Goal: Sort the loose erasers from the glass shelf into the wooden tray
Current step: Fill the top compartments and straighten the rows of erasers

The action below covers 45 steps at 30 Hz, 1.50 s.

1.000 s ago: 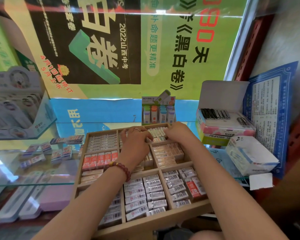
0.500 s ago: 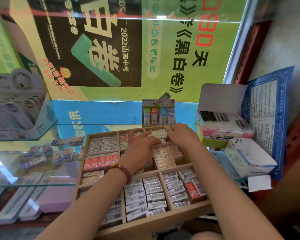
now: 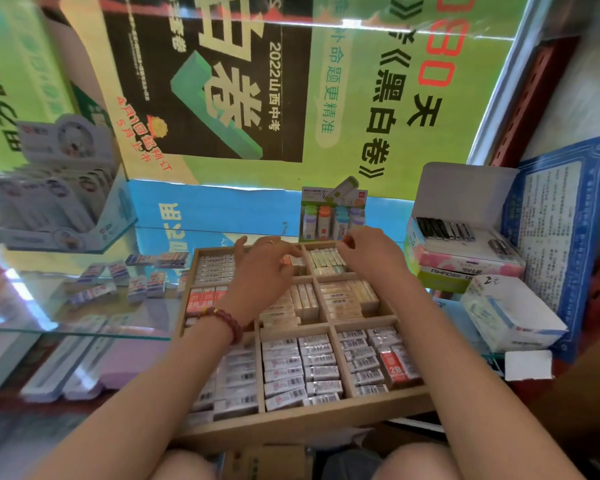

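The wooden tray (image 3: 309,415) sits in front of me, its compartments packed with wrapped erasers. My left hand (image 3: 264,271) lies over the back middle compartment, thumb spread to the left, bent fingers pressing on the erasers there (image 3: 297,262). My right hand (image 3: 373,256) hovers at the back right compartment with its fingers curled above a row of white erasers (image 3: 326,258); nothing shows between them. Several loose erasers (image 3: 137,282) lie scattered on the glass shelf (image 3: 66,317) to the left of the tray.
A display box of correction tapes (image 3: 331,216) stands behind the tray. Stacked boxes (image 3: 465,258) and a white and blue box (image 3: 510,317) crowd the right side. A big display carton (image 3: 59,199) stands at the left. Pale flat cases (image 3: 63,372) lie below the glass.
Both hands have stayed over the tray's back compartments. My right hand has drawn back a little and curled its fingers; the left has shifted slightly left.
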### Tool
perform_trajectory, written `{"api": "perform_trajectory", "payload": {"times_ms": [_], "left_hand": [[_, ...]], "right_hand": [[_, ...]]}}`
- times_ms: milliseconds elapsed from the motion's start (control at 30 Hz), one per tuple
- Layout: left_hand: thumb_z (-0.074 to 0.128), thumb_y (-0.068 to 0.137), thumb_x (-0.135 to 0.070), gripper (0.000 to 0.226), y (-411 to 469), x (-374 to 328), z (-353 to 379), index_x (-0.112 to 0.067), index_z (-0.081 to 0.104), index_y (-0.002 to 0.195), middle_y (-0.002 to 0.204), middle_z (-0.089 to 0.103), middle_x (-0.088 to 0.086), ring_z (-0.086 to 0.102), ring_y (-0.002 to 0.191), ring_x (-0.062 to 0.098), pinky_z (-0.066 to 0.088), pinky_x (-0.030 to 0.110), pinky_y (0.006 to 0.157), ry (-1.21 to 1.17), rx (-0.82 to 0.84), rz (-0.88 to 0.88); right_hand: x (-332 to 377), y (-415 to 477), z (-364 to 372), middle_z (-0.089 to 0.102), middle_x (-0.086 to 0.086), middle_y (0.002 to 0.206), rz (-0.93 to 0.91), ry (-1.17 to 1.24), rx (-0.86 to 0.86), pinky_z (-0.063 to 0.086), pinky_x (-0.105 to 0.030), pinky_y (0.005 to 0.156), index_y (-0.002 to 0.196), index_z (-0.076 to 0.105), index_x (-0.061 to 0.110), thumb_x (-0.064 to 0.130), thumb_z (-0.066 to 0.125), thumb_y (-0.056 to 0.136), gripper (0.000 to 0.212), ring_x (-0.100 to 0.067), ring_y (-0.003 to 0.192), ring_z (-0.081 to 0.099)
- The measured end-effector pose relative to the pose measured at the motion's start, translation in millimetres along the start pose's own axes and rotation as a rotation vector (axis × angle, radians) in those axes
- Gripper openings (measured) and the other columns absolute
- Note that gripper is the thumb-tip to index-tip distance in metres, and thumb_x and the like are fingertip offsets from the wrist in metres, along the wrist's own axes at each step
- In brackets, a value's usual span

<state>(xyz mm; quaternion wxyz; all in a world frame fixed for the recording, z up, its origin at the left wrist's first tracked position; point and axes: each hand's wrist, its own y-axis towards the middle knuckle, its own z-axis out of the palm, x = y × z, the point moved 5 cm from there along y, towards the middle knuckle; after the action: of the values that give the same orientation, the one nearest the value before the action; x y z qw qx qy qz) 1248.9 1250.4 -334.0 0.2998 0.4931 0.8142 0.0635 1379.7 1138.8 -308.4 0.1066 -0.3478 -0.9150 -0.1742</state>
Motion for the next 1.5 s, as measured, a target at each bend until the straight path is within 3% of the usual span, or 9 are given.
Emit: {"api": "perform_trajectory", "payload": {"times_ms": [133, 333, 467, 633, 800, 900, 1100, 1333, 1500], "left_hand": [[0.053, 0.086, -0.006, 0.022, -13.1, 34.3, -50.0, -0.019, 0.068, 0.096, 0.111, 0.066, 0.001, 0.057, 0.107, 0.019, 0.037, 0.034, 0.101, -0.138, -0.200, -0.107], [0.056, 0.080, -0.012, 0.023, -53.5, 131.5, -91.4, -0.011, 0.067, 0.099, 0.112, 0.062, 0.009, 0.055, 0.110, 0.029, 0.040, 0.035, 0.093, -0.045, -0.296, -0.362], [0.060, 0.083, -0.020, 0.045, -85.4, 191.7, -96.2, -0.018, 0.056, 0.128, 0.142, 0.043, 0.011, 0.039, 0.131, 0.028, 0.028, 0.036, 0.108, 0.201, -0.136, -0.571], [0.047, 0.094, -0.021, 0.045, -102.2, 206.2, -88.0, -0.018, 0.043, 0.139, 0.141, 0.044, 0.012, 0.041, 0.128, 0.030, 0.032, 0.035, 0.101, 0.316, 0.014, -0.482], [0.053, 0.090, -0.011, 0.022, -99.2, 211.5, -90.2, -0.010, 0.065, 0.108, 0.111, 0.064, 0.012, 0.055, 0.106, 0.029, 0.038, 0.032, 0.084, 0.224, -0.116, -0.399], [0.056, 0.091, -0.020, 0.020, -100.5, 217.0, -91.7, -0.010, 0.066, 0.106, 0.106, 0.064, 0.009, 0.055, 0.103, 0.026, 0.040, 0.031, 0.084, 0.173, -0.147, -0.420], [0.055, 0.090, -0.037, 0.042, -104.6, 218.8, -94.9, -0.026, 0.052, 0.131, 0.125, 0.057, 0.000, 0.054, 0.112, 0.018, 0.044, 0.029, 0.085, 0.272, -0.131, -0.464], [0.067, 0.081, -0.041, 0.060, -106.0, 227.0, -100.2, -0.025, 0.046, 0.136, 0.130, 0.051, 0.002, 0.055, 0.110, 0.019, 0.043, 0.028, 0.090, 0.134, 0.066, -0.536], [0.072, 0.079, -0.026, 0.062, -111.8, 232.6, -98.6, -0.022, 0.047, 0.136, 0.112, 0.060, 0.001, 0.056, 0.088, 0.012, 0.039, 0.020, 0.073, -0.053, 0.095, -0.528]], "right_hand": [[54.4, -8.9, -3.3, 0.057, 0.004, 0.081, -0.258, 0.107, 0.003, 0.036, -0.026, 0.058, 0.085, 0.060, 0.019, 0.026, 0.049, 0.095, 0.017, -0.016, 0.077, 0.054], [139.6, -30.2, 32.0, 0.064, 0.008, 0.088, -0.496, 0.096, 0.128, 0.044, -0.025, 0.059, 0.091, 0.061, 0.024, 0.030, 0.048, 0.094, 0.015, -0.013, 0.079, 0.058], [179.8, -32.2, 56.3, 0.064, 0.000, 0.100, -0.517, 0.066, 0.125, 0.046, -0.031, 0.072, 0.101, 0.064, 0.027, 0.030, 0.048, 0.092, 0.018, -0.022, 0.091, 0.061], [232.9, -31.8, 104.8, 0.060, -0.010, 0.122, -0.596, -0.092, 0.179, 0.038, -0.034, 0.094, 0.128, 0.056, 0.021, 0.019, 0.049, 0.089, 0.039, -0.028, 0.122, 0.044], [256.2, -30.9, 146.6, 0.044, -0.011, 0.141, -0.565, -0.408, 0.352, 0.019, -0.044, 0.111, 0.136, 0.045, 0.015, 0.012, 0.041, 0.092, 0.044, -0.033, 0.140, 0.019], [264.9, -24.2, 148.5, 0.045, -0.011, 0.140, -0.518, -0.435, 0.325, 0.020, -0.041, 0.110, 0.131, 0.051, 0.014, 0.014, 0.042, 0.093, 0.039, -0.031, 0.138, 0.022], [270.8, -20.2, 157.4, 0.028, -0.013, 0.151, -0.521, -0.365, 0.314, 0.015, -0.046, 0.113, 0.141, 0.039, 0.026, 0.019, 0.044, 0.096, 0.046, -0.032, 0.141, 0.020], [286.4, -15.8, 154.4, 0.044, -0.013, 0.137, -0.577, -0.407, 0.423, 0.027, -0.048, 0.111, 0.128, 0.054, 0.016, 0.023, 0.062, 0.089, 0.040, -0.033, 0.132, 0.035], [289.2, -16.6, 149.8, 0.056, -0.008, 0.131, -0.574, -0.266, 0.466, 0.029, -0.040, 0.106, 0.128, 0.049, 0.015, 0.021, 0.068, 0.085, 0.048, -0.028, 0.126, 0.046]]}}
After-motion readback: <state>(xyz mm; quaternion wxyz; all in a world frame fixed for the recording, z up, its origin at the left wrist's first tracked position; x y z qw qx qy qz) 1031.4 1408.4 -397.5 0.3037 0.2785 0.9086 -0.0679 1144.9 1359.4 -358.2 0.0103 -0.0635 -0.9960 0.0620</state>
